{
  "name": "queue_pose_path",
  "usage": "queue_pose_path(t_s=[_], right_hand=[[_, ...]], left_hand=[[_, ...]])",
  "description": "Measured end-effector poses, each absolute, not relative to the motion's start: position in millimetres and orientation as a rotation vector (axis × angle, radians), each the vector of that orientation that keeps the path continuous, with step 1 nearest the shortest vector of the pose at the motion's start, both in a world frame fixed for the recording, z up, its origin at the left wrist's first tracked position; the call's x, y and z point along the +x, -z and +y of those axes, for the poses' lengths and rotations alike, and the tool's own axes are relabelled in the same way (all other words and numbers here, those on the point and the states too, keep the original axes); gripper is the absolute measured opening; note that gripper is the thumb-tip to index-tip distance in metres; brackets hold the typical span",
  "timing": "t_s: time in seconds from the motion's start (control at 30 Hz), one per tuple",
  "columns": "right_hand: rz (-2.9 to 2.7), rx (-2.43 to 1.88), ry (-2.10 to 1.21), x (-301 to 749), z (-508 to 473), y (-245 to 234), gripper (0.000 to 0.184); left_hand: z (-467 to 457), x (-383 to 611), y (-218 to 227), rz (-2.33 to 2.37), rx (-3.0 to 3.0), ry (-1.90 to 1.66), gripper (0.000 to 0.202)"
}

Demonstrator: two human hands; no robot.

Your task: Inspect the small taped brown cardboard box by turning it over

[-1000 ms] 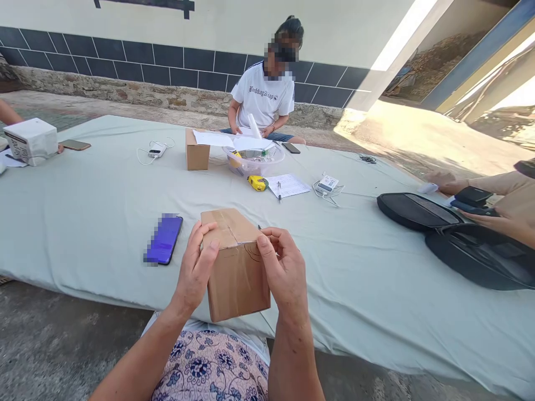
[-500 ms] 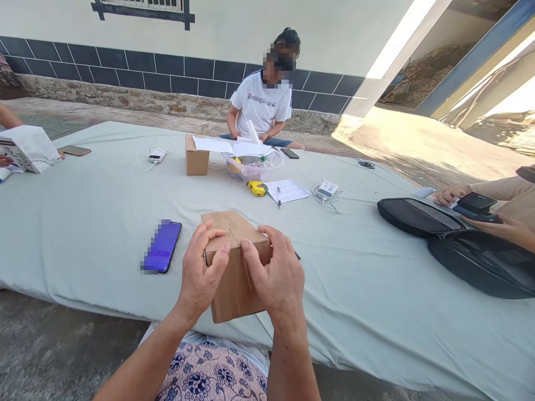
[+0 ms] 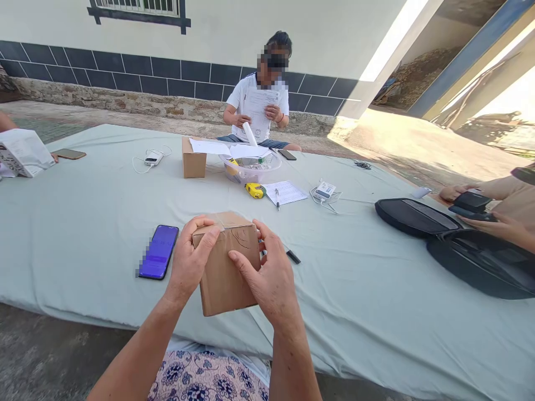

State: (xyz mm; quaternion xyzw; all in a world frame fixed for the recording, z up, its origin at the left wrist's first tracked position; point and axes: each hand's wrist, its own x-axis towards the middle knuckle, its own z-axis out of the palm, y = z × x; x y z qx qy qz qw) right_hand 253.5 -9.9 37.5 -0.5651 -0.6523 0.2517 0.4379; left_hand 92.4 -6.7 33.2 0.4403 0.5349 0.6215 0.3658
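Observation:
A small brown cardboard box [image 3: 223, 267], taped along its top, is held up over the near edge of the pale green cloth [image 3: 83, 223]. My left hand [image 3: 190, 262] grips its left side with the fingers curled over the top corner. My right hand [image 3: 267, 275] wraps the right side, thumb lying across the front face. A dark pen [image 3: 290, 255] lies on the cloth just behind my right hand. A phone with a purple screen [image 3: 159, 252] rests to the left of the box.
Across the cloth a seated person holds a paper, with a second cardboard box [image 3: 193, 157], a clear bowl [image 3: 251, 167], a yellow tape measure [image 3: 255, 190] and papers nearby. An open black case [image 3: 451, 234] lies at right beside another person's hands. A white box [image 3: 23, 153] sits far left.
I have turned the box in my hands, so its front face tilts more toward me, and my right thumb has slid across it. The person opposite has lifted a paper.

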Motion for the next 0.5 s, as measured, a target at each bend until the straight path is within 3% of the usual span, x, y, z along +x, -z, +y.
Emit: queue_pose_path(t_s=[0.27,0.5], right_hand=[[-1.689,-1.338,-0.851,262,-9,-26,0.073],[-1.767,-1.261,-0.911,271,-13,-9,0.072]], left_hand=[[8,78,-45,1.284,0.989,-1.507,0.054],[13,68,-45,1.271,0.895,-1.608,0.051]])
